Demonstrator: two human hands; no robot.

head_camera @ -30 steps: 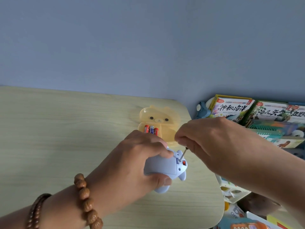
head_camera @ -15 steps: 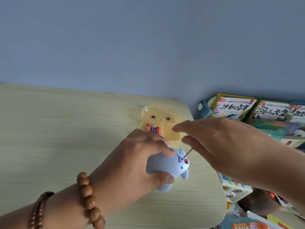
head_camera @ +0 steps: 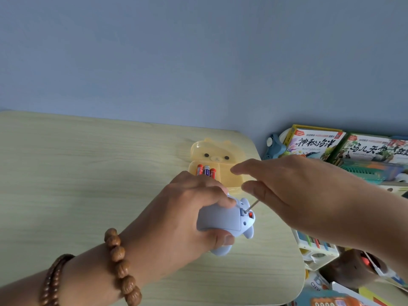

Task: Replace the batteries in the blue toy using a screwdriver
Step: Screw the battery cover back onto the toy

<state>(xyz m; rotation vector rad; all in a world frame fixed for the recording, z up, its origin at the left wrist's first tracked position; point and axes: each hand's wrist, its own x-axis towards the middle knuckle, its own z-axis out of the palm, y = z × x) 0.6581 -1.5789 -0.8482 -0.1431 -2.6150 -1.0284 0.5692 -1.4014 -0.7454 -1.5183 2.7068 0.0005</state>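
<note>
Left hand (head_camera: 187, 215), lower centre of frame: fingers curled over the top of the small pale-blue rounded plastic toy (head_camera: 218, 219), thumb under its near side, a firm grasp. The toy's eared end sticks out past the fingertips toward frame right.

Right hand (head_camera: 298, 191), centre right: forefinger stretched leftward, grasping the slim metal-shafted screwdriver (head_camera: 252, 205). Its handle is hidden under the fingers and only the tilted shaft shows. The tip sits in a recess on the toy's exposed end, beside a red spot.

Just above the left knuckles, an open translucent yellow bear-shaped plastic case (head_camera: 229, 173) lies on the pale wooden table (head_camera: 88, 173). Three red and blue batteries (head_camera: 206, 170) lie side by side in its left compartment.
</note>
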